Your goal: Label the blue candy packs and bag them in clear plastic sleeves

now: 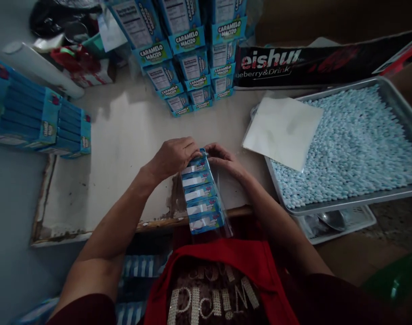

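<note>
A row of several small blue candy boxes [201,193] in clear plastic wrap lies at the table's front edge, its near end reaching over the edge toward my red apron. My left hand [179,155] has its fingers closed on the far end of this pack, at the top box. At the pack's far right corner, my right hand [224,160] curls its fingers and thumb against the box end and the plastic. Loose clear film [222,203] sticks out along the right side of the row.
Stacked candy display boxes [187,40] stand at the back, with more blue packs [39,113] at left. On the right, a metal tray [327,205] holds pale blue candies, partly under white sheets [283,128]. A black printed carton [310,65] sits behind; a white basket [361,221] is below.
</note>
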A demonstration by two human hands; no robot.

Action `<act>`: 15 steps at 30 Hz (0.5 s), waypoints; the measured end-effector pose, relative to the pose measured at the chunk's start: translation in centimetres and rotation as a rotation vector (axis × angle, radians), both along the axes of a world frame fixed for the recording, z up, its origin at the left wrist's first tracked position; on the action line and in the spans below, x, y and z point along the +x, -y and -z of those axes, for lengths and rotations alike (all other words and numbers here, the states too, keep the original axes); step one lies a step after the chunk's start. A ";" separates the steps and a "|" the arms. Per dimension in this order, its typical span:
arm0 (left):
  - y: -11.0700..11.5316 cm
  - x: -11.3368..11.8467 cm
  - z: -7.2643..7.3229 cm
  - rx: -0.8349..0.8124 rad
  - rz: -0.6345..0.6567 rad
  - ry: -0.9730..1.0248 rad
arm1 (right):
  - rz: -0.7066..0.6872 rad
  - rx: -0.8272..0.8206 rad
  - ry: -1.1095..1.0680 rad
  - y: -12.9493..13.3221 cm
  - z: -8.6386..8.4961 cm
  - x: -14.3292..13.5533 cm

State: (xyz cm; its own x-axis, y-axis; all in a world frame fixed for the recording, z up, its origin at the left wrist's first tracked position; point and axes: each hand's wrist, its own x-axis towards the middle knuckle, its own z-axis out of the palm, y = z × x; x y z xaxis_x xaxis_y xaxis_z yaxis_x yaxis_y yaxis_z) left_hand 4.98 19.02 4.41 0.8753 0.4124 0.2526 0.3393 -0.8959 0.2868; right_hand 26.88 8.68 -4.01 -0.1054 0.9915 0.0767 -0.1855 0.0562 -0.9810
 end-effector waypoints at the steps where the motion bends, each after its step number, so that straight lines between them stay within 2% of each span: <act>1: -0.4 0.1 -0.2 -0.027 0.006 -0.020 | -0.005 -0.004 -0.011 -0.2 0.1 0.0; 3: -1.6 0.7 -0.5 -0.161 -0.001 -0.033 | 0.000 -0.013 -0.042 -0.5 0.3 -0.2; 4: -2.3 1.0 -0.5 -0.283 -0.013 -0.035 | 0.004 -0.024 -0.074 -0.7 0.4 -0.3; 7: -4.0 2.3 0.1 -0.773 -0.048 -0.060 | 0.023 -0.081 -0.210 -1.1 0.5 -0.8; 9: -4.4 2.9 0.5 -1.008 -0.080 -0.077 | 0.041 -0.142 -0.296 -1.2 0.3 -1.2; 11: -4.2 3.1 0.6 -1.079 -0.130 -0.056 | 0.073 -0.210 -0.320 -1.3 0.0 -1.5; 15: -3.7 2.8 -0.5 -1.078 -0.155 -0.062 | 0.129 -0.265 -0.305 -1.2 -0.6 -1.9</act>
State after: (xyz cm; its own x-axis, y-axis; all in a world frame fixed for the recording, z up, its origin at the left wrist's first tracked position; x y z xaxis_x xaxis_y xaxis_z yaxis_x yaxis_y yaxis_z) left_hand 7.77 22.72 4.90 0.7933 0.4976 -0.3508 0.4682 -0.1304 0.8739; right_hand 25.02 9.88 -3.44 0.0085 0.9847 -0.1741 -0.4776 -0.1490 -0.8658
